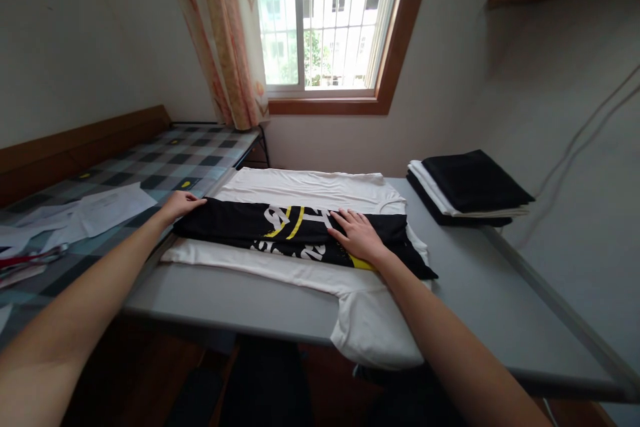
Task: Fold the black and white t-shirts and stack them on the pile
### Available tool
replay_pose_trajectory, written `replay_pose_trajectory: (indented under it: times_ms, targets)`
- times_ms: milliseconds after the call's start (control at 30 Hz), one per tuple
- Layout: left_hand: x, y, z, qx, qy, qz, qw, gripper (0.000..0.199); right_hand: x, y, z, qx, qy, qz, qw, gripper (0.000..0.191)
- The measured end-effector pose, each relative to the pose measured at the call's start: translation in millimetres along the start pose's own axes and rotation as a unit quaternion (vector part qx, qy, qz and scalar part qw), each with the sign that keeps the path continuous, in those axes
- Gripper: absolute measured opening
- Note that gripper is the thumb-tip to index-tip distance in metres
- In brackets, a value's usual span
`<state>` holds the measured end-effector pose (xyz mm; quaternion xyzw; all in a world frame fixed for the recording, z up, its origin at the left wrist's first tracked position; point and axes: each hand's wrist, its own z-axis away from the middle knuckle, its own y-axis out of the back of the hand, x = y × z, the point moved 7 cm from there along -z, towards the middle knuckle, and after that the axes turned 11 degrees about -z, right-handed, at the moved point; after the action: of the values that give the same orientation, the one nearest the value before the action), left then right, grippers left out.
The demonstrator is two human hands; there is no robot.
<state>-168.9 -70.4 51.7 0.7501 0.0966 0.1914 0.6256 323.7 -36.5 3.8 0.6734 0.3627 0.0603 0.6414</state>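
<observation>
A black T-shirt (240,220) with white and yellow print lies folded into a long strip across a white T-shirt (310,181). The white shirt is spread on the grey table, and one of its sleeves (377,327) hangs over the near edge. At the strip's left end, my left hand (184,205) pinches the black fabric between thumb and fingers. My right hand (357,235) rests flat on the strip right of its middle, fingers spread and pressing on the cloth.
A stack of folded black and white clothes (473,183) sits at the table's (500,293) back right. On the left, a bed with a checked cover (200,153) holds loose papers (107,210) and a red strap (25,260). A curtain (225,33) hangs beside the barred window (330,20).
</observation>
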Motion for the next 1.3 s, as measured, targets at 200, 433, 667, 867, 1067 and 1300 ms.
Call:
replay_pose_trajectory:
  times_ms: [200,433,667,867,1067,1300]
  targets:
    - [0.6,-0.8,-0.4,-0.02,0.077,0.106,0.991,0.032,0.3,1.0,1.1,-0.003,-0.005,0.01,1.0,0.065]
    - [5.4,14.1,-5.6,-0.005,0.087,0.086,0.992,0.022,0.3,2.4,1.3,-0.009,-0.009,0.007,1.0,0.065]
    - [17.0,12.6,6.4,-0.047,0.104,0.18,0.977,0.051,0.3,3.4,1.4,-0.008,-0.005,0.001,1.0,0.064]
    - [25.4,-7.0,8.5,-0.166,0.04,0.317,0.933,0.054,0.6,3.6,1.6,-0.008,-0.006,0.005,1.0,0.063]
    - [13.6,-19.1,7.0,-0.152,0.083,0.402,0.899,0.062,-2.4,2.5,3.6,-0.006,-0.014,0.036,0.999,0.065]
    - [7.6,-20.7,14.5,-0.242,0.116,0.405,0.874,0.063,-2.8,3.9,4.8,0.005,-0.035,0.048,0.998,0.068]
